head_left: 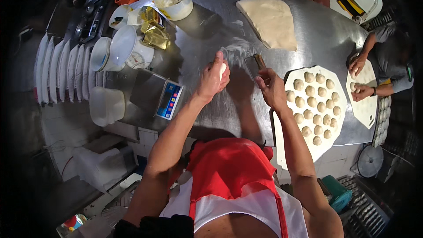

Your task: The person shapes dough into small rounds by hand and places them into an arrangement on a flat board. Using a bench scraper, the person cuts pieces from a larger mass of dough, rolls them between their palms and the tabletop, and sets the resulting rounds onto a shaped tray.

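My left hand [212, 79] is closed around a small piece of pale dough [223, 70], of which only part shows between the fingers. In my right hand [272, 89] I grip a dough scraper [260, 61] by its wooden handle; its flat metal blade is turned to the left, just above the steel table [207, 39]. Farther away lies a thick folded slab of dough [269, 23]. Close to my right hand, a white board [288, 139] carries several rows of round dough balls [312, 102].
A digital scale [152, 92] stands left of my left arm, by a white tub [107, 105] and a dial scale [140, 56]. Behind are gold packets [155, 37] and a white bucket [174, 3]. At right, another person's hands [359, 77] work over a second board [363, 110].
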`<action>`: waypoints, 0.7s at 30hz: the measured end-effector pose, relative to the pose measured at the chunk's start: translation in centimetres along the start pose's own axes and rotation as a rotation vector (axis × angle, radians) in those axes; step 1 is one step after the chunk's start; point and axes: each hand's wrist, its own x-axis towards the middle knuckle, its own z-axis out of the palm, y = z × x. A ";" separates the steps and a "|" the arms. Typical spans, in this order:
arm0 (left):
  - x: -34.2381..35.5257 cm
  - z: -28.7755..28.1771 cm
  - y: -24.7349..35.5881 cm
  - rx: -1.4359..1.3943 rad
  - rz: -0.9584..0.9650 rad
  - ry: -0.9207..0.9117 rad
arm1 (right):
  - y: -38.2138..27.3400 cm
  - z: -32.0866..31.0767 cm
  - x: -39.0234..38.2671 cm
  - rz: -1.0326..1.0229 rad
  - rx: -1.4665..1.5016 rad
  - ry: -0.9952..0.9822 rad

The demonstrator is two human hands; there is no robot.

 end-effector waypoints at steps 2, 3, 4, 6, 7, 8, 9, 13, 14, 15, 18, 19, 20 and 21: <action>-1.4 0.8 -1.7 0.258 0.136 0.083 | -0.6 1.0 -2.1 -0.006 0.238 -0.049; -1.7 1.3 -2.5 0.496 0.283 0.157 | -1.1 1.8 -2.9 -0.012 0.420 -0.091; -2.7 -0.5 -3.0 0.588 0.270 -0.013 | -1.7 2.3 -3.7 0.020 0.486 -0.147; -4.0 1.1 -1.7 0.775 0.307 -0.085 | -3.0 2.0 -5.5 0.100 0.603 -0.190; -4.7 2.2 -0.9 0.966 0.358 -0.106 | -4.0 2.0 -6.5 0.144 0.664 -0.186; -5.1 2.5 -0.6 0.821 0.142 -0.105 | -4.8 2.7 -7.3 0.061 0.665 -0.129; -5.4 3.1 -0.2 0.827 0.148 -0.161 | -5.5 2.8 -8.4 0.057 0.581 -0.109; -6.0 3.6 -0.8 1.190 0.490 -0.209 | -6.3 4.2 -10.5 0.179 0.661 0.113; -5.9 2.9 -1.4 1.232 0.633 -0.270 | -7.1 4.1 -11.3 0.254 0.703 0.161; -5.9 2.3 -1.9 1.265 0.777 -0.325 | -6.9 4.4 -12.2 0.271 0.694 0.198; -7.0 2.7 -3.2 1.178 0.962 -0.339 | -7.1 5.1 -14.6 0.218 0.686 0.201; -7.3 2.4 -3.5 1.156 0.963 -0.366 | -7.1 5.4 -15.5 0.234 0.677 0.228; -7.5 1.8 -3.8 1.044 0.798 -0.414 | -6.9 5.7 -16.2 0.161 0.524 0.322; -7.6 1.3 -4.2 0.934 0.631 -0.455 | -6.9 5.9 -16.9 0.088 0.367 0.405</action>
